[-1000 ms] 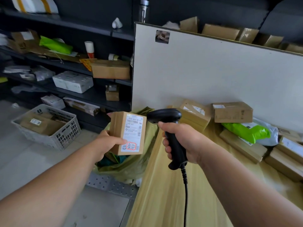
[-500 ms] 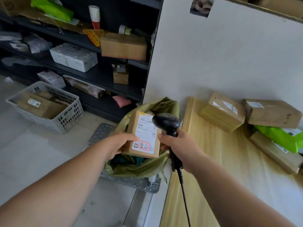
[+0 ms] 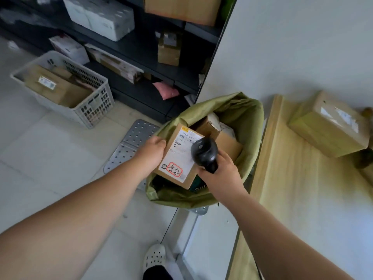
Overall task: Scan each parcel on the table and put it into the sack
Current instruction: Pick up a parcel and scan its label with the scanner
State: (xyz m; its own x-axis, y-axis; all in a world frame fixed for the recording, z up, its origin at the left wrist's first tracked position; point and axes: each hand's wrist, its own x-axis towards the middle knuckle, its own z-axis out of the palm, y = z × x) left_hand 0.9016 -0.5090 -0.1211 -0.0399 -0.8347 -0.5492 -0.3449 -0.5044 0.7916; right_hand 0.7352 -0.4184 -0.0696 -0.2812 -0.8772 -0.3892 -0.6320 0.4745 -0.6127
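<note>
White slatted basket at 10 o'clock on floor, brown cartons inside. Dark shelving at 12: white box, pink pouch on lower shelf. Perforated metal plate near centre. White clog at 6.

1. A person is working with arms uncovered: the bare left forearm and the bare right forearm are showing skin right to the frame's lower corners.
2. The bare left hand and the bare right hand are likewise showing uncovered.
3. The person is wearing a white moulded clog-style shoe, dotted with round vent holes across its toe.
4. A dark trouser leg is covering the ankle above that shoe, its fabric lying too shadowed to identify.
</note>
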